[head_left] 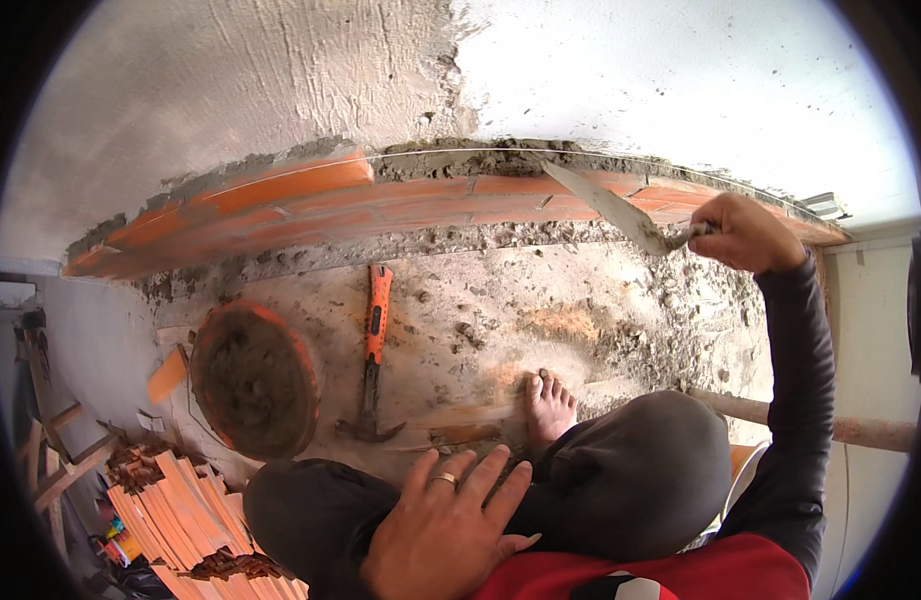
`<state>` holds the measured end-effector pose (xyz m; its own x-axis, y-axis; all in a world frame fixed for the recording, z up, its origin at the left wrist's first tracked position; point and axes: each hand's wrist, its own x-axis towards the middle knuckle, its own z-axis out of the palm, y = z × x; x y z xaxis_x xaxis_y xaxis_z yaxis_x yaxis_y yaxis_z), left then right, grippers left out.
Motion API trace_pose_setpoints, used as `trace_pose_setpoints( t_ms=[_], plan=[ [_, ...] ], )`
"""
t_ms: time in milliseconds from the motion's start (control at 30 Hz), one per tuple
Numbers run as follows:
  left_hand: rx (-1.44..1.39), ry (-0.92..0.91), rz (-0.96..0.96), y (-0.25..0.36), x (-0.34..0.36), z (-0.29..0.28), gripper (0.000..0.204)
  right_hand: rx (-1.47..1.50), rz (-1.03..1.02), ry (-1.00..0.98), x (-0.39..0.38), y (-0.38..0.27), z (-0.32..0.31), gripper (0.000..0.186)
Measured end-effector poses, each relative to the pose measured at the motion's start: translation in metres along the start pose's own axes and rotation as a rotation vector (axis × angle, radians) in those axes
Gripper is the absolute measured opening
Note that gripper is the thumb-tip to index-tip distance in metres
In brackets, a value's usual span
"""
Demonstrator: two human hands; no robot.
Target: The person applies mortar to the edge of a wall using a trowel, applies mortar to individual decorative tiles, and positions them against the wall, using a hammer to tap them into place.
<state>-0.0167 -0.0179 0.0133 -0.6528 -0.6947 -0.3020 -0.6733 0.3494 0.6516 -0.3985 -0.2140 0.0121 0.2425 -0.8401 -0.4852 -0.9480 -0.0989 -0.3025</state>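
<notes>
My right hand (746, 232) is closed round the handle of a trowel (609, 207) at the right. The blade points left and its tip touches or nearly touches the wet mortar (481, 160) along the top of a low brick wall (431, 205). One orange brick (291, 183) sits on the upper course at the left, beside the bare mortar stretch. A taut white string (451, 151) runs along the wall's top edge. My left hand (451, 525) rests against my lap, fingers spread, a ring on one finger, holding nothing.
A round orange-rimmed tub of mortar (253, 380) stands at the left. Near it a claw hammer (377, 340) with an orange handle lies on the floor. Stacked bricks (186, 510) fill the lower left. My bare foot (551, 402) is on the mortar-strewn floor; a pole (871, 432) lies at the right.
</notes>
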Motion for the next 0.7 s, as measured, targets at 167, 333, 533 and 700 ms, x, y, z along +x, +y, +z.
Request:
trace_pose_setpoints(
  t_ms=[167, 333, 533, 700],
  plan=[
    [0.002, 0.015, -0.015, -0.004, -0.005, 0.001, 0.067, 0.046, -0.060, 0.127, -0.018, 0.006, 0.023, 0.027],
    [-0.012, 0.016, 0.017, -0.004, -0.006, 0.001, 0.066, -0.082, -0.078, 0.224, -0.003, -0.003, 0.016, 0.040],
    [-0.011, 0.007, 0.016, 0.001, -0.007, -0.001, 0.066, -0.292, 0.044, 0.188, 0.018, -0.014, 0.013, 0.043],
    [-0.004, 0.019, 0.004, 0.000, -0.011, -0.002, 0.066, -0.311, 0.027, 0.210, 0.005, -0.007, 0.009, 0.045]
  ],
)
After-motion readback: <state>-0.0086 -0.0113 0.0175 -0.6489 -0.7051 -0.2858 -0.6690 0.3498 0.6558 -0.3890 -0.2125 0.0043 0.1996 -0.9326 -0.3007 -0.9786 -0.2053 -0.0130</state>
